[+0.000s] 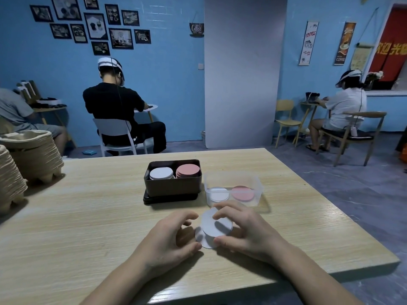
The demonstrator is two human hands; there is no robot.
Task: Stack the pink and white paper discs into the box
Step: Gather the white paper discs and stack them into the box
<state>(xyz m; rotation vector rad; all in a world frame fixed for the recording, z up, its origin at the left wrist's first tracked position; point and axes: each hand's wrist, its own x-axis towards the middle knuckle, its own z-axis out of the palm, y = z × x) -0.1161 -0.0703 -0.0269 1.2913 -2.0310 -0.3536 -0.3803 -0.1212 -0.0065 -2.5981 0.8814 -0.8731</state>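
Two white paper discs overlap just above the table near its front. My right hand pinches them between curled fingers and thumb. My left hand curls at their left edge, thumb tip against the lower disc. Behind them stands a clear plastic box holding a white stack on the left and a pink stack on the right. A dark box to its left holds taller stacks, white and pink.
The wooden table ends just right of the clear box and close in front of my arms. Stacks of pulp egg trays stand at the far left. Three seated people work at small tables behind.
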